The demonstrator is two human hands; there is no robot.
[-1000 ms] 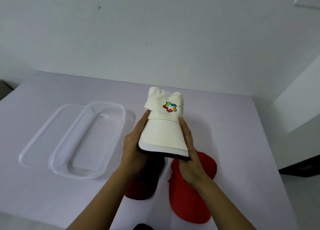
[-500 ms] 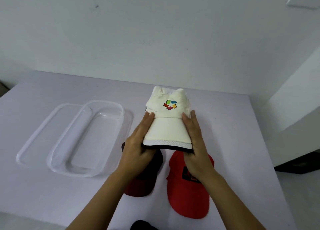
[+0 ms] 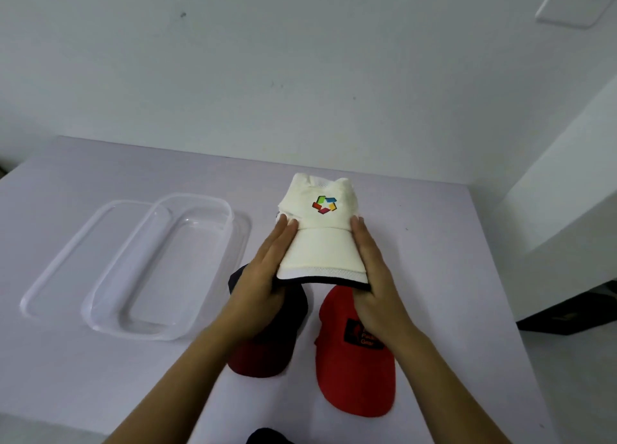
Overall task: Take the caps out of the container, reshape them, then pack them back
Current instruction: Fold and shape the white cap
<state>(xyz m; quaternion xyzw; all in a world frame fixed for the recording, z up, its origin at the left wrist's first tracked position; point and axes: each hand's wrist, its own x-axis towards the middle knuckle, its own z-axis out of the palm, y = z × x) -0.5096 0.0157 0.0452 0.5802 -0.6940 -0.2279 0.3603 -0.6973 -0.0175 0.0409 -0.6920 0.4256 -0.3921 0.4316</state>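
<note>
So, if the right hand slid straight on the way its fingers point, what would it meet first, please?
Probably only the white cap that the right hand already flanks; beyond it, bare table, then wall. Depth is unclear.

The cream-white cap (image 3: 322,243) bears a multicoloured emblem (image 3: 324,204) of red, green, blue and yellow blocks, and its brim edge is white mesh trimmed in black. The bright red cap (image 3: 355,370) carries a dark patch (image 3: 362,335) with orange lettering. A third cap (image 3: 267,340) is dark red and black. The container (image 3: 160,270) and its lid (image 3: 66,266) are clear plastic. The table (image 3: 434,243) is pale lilac.
</note>
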